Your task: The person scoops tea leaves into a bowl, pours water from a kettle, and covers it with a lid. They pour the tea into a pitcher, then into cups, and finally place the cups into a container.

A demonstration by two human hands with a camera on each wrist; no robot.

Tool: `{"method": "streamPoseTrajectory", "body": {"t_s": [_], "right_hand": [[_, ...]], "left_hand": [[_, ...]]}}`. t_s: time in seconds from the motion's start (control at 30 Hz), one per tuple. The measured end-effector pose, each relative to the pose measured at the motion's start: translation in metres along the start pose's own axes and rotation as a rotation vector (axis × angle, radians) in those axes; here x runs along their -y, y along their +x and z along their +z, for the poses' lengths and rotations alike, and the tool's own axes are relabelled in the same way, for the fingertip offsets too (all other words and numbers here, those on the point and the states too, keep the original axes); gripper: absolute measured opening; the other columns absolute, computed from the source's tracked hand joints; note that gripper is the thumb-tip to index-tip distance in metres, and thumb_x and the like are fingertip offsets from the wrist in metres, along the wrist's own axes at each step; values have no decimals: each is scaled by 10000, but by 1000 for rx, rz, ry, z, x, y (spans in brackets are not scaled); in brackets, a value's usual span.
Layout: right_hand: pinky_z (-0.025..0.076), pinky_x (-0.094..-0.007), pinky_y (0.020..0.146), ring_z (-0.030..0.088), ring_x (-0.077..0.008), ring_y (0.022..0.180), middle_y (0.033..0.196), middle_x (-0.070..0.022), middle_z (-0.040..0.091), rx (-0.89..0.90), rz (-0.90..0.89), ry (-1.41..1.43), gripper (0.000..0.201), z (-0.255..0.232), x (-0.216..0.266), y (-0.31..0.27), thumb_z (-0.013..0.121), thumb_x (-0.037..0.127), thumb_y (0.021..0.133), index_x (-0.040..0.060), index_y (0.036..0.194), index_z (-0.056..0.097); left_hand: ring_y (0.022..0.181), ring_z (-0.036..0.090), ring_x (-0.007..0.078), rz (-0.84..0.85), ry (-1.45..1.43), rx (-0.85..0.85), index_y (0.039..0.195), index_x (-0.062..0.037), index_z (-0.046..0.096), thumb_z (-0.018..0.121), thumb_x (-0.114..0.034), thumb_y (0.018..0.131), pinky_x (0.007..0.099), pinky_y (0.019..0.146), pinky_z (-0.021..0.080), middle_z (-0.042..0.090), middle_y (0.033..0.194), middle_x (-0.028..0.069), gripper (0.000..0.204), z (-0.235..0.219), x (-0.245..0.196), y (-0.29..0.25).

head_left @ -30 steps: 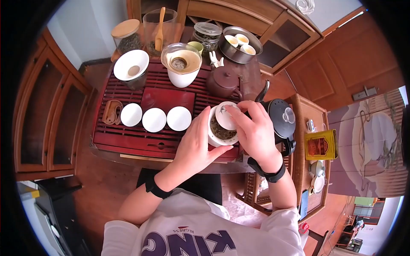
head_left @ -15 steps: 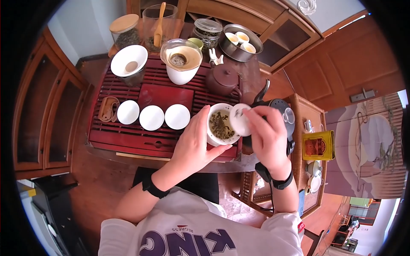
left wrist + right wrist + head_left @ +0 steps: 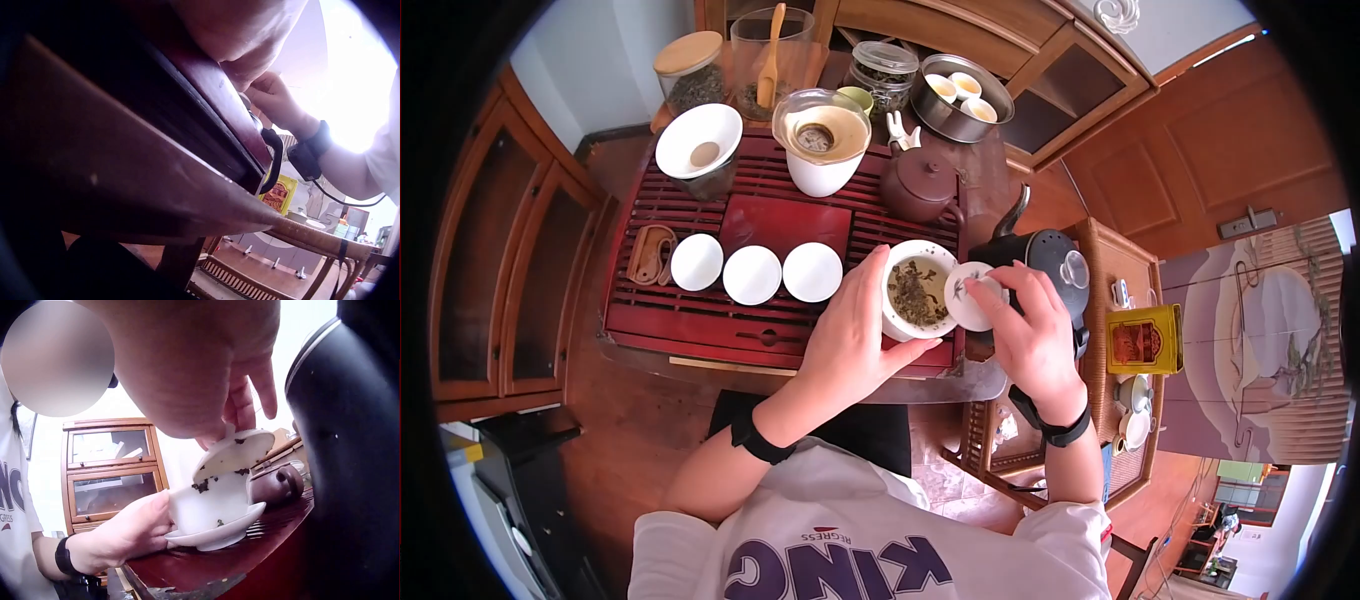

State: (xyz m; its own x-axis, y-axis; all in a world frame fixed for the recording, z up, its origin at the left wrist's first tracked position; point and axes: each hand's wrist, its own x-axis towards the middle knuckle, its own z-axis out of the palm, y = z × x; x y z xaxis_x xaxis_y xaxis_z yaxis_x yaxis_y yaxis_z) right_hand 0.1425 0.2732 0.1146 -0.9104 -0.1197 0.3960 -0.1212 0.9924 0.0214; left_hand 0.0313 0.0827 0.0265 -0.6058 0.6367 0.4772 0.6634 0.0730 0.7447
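A white lidded tea bowl with wet green leaves inside stands on its saucer at the near right of the red slatted tea tray. My left hand grips the bowl from its left side, thumb under the rim. My right hand pinches the white lid by its knob and holds it tilted just right of the bowl's mouth. In the right wrist view the lid leans over the rim with leaf bits stuck to it.
Three empty white cups stand in a row on the tray. Behind are a brown clay teapot, a glass pitcher with strainer, jars and a metal bowl of cups. A black kettle stands right beside my right hand.
My right hand has lifted the lid off the bowl and drawn it to the right, uncovering the leaves. The left hand has stayed on the bowl.
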Motion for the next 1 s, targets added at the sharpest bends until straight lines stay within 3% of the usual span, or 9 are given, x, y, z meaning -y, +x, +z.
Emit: {"method": "streamPoseTrajectory", "body": {"t_s": [0.07,0.2,0.27,0.4,0.57,0.87,1.0], "right_hand": [[551,-446,902,636,-345,967,1071,-118,622,-22,-4,2,444,-2,-2,6,658,20,708,99,1142,712],[552,-414,859,623,-317,896,1043,-111,622,-126,51,-67,401,-3,0,18,649,-12,706,66,1095,710],[545,-402,804,625,-318,901,1043,-118,626,-147,79,92,409,-2,8,24,651,-37,688,57,1082,712],[540,-394,762,627,-316,891,1033,-122,629,-118,-44,236,444,6,22,36,653,-60,656,48,1083,714],[554,-454,902,640,-339,996,1090,-121,624,5,-133,165,401,16,21,35,683,121,697,97,1096,720],[531,-465,984,637,-318,991,1083,-106,617,-7,-193,21,367,12,14,36,667,125,728,93,1091,717],[540,-453,943,636,-316,990,1075,-105,617,-18,-161,-33,364,6,9,35,672,111,725,85,1085,717]], "left_hand": [[1200,574,390,15,26,-33,1508,53,247,885,-261,743,459,1011,483,523,1329,267,1045,1,0,0],[1199,575,390,18,27,-37,1508,52,248,887,-260,739,457,1009,484,524,1328,269,1047,1,0,0],[1263,530,438,-8,0,1,1470,104,272,866,-296,757,469,1050,472,468,1404,306,1011,0,0,0],[1253,535,440,6,-6,-11,1467,104,276,869,-284,751,470,1036,481,470,1399,307,1008,-1,-1,1],[1232,545,443,21,28,-17,1462,105,281,875,-250,733,474,1009,498,478,1385,306,1005,-2,-2,2],[1232,543,445,34,24,-24,1465,104,270,862,-258,754,476,1020,490,481,1378,307,994,-2,-1,2],[1233,542,442,27,14,-20,1466,103,269,858,-273,763,474,1025,487,482,1377,306,992,-2,-1,2]]}}
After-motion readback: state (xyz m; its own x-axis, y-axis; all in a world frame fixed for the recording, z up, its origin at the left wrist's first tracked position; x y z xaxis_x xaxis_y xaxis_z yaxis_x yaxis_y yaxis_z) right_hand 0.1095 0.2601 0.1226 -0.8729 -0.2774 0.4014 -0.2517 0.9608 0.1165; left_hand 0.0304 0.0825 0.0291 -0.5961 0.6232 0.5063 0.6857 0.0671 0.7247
